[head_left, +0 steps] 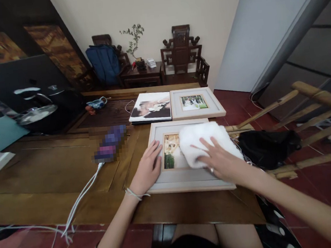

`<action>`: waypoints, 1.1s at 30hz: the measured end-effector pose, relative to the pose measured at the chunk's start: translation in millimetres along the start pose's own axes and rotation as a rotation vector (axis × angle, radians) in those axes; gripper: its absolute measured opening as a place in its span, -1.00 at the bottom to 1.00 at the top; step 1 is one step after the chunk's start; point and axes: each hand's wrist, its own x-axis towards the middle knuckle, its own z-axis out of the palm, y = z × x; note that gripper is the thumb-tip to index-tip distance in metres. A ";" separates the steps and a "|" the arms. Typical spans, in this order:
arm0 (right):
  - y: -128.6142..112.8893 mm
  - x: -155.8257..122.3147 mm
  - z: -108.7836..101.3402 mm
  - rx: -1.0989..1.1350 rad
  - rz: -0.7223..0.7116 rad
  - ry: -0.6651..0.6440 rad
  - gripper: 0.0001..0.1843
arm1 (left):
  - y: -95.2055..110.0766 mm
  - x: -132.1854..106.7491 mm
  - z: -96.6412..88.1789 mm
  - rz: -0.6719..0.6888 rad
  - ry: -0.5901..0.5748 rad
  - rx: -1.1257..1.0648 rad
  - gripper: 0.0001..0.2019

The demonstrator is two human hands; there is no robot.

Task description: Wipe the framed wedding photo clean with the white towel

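A light wooden picture frame with a pale mat lies flat on the table in front of me. Inside its mat is a small photo, its right part covered. My left hand rests on the frame's left side, fingers stretched out and holding nothing. Over the frame's right half, my right hand presses and grips a fluffy white cloth, its fingers spread into the pile. The cloth hides part of the glass and the frame's right edge.
Behind lie a second framed photo and a white-covered photo album. On the left are a blurred phone on white cables and a lidded pot. A bamboo chair with a black bag stands right.
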 end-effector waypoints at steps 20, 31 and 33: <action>38.9 46.7 10.5 -0.199 0.097 0.106 -0.46 | -1.0 0.4 -1.2 0.021 -0.033 0.037 -0.56; -68.8 -38.4 -8.3 0.064 -0.010 -0.014 -0.38 | 0.0 0.3 0.7 0.021 -0.035 0.057 -0.56; -58.4 -31.0 -3.4 0.070 0.030 0.008 -0.38 | 0.1 0.5 -0.1 0.029 -0.046 0.057 -0.55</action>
